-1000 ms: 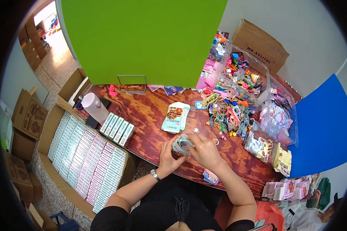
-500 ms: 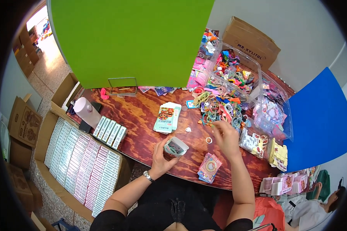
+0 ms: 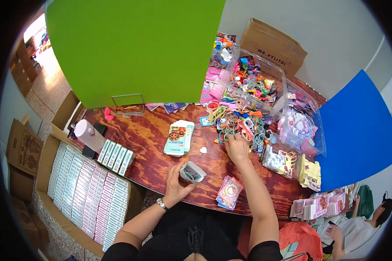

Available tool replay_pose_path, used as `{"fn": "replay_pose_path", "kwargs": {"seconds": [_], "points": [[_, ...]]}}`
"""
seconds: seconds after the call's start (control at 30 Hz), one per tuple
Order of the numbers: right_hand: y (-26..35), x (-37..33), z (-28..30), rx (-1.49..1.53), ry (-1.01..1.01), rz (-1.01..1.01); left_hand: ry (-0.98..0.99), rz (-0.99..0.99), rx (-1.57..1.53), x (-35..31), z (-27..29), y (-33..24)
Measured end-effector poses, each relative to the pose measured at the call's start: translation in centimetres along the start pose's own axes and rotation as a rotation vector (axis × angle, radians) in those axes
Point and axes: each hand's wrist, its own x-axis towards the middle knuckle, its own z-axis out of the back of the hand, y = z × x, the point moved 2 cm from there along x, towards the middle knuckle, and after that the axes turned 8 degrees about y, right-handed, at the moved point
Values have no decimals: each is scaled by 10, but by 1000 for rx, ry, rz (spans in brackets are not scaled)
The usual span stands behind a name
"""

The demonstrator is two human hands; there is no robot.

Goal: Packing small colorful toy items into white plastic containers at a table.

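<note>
My left hand (image 3: 176,185), with a watch at its wrist, is wrapped round a small printed cardboard box (image 3: 196,172). The box's top gapes, showing dark things inside that I cannot make out. My right hand (image 3: 238,149) reaches to the near edge of a heap of colourful bands and trinkets (image 3: 244,124). Its fingers bend down together among the bands; whatever is between the fingertips is hidden. A small white heart-shaped trinket (image 3: 203,150) lies between the hands. A stack of flat printed cartons (image 3: 179,138) sits beyond the box. Pink and blue picture cards (image 3: 230,193) are piled near the table's front edge.
Clear plastic bins (image 3: 284,82) of trinkets stand behind the heap. At left are a pale bottle (image 3: 89,135), upright boxes (image 3: 115,157) and a packed carton (image 3: 85,191). Green (image 3: 130,52) and blue boards (image 3: 357,130) border the table. Another person (image 3: 357,228) sits at lower right.
My right hand has moved forward and down onto the bands. The round white trinket that lay near it no longer shows. My left hand still holds the box; the whole view has shifted slightly.
</note>
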Motion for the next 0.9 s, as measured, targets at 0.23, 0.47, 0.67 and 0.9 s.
{"fn": "replay_pose_path", "kwargs": {"seconds": [0.23,0.47,0.67,0.9], "points": [[-16,0,-11,7,55,51,-14,-72,-4,3,-4,2],[-19,-18,30,405,15,172,10,-37,-39,3,0,1],[-18,-18,57,612,-49,105,1,-29,-60,3,0,-2],[-29,-16,53,597,-65,81,21,-118,-19,2,1,-3]]}}
